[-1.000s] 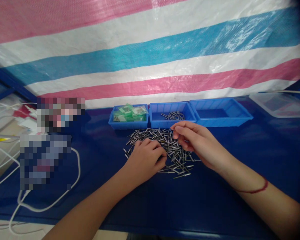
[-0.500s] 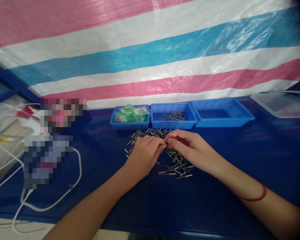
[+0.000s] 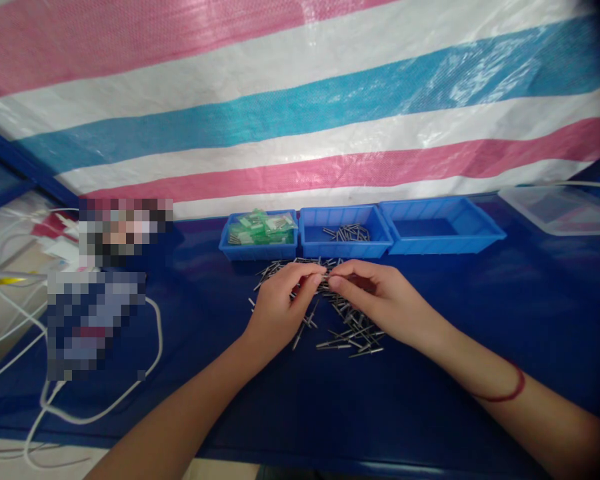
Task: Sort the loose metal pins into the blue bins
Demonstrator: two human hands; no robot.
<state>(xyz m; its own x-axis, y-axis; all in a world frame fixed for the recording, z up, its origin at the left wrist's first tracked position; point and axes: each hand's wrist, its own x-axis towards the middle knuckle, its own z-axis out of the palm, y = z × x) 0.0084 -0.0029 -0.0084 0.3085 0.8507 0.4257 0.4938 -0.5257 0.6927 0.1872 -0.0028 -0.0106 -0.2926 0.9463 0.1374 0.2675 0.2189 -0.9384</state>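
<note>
My left hand (image 3: 280, 303) and my right hand (image 3: 383, 293) meet fingertip to fingertip over a loose pile of metal blind rivets (image 3: 360, 328) on the blue table. Between the pinched fingertips shows a short bit of metal, a blind rivet (image 3: 325, 275) mostly covered by the fingers. Both hands are closed, thumb against forefinger. Some of the pile is hidden behind the hands. Behind it, the middle blue bin (image 3: 345, 250) contains several more rivets (image 3: 351, 233).
A blue bin (image 3: 260, 253) with green and clear plastic packets (image 3: 263, 227) stands at left. Another blue bin (image 3: 450, 245) adjoins the middle one at right, near a clear plastic lid or tray (image 3: 555, 213). White cables (image 3: 155, 347) and blurred items lie on the left. Striped sheeting (image 3: 300, 107) hangs behind.
My left hand has turned so its thumb shows and has risen slightly, uncovering rivets below it. My right hand has shifted a little to the left, still pinching.
</note>
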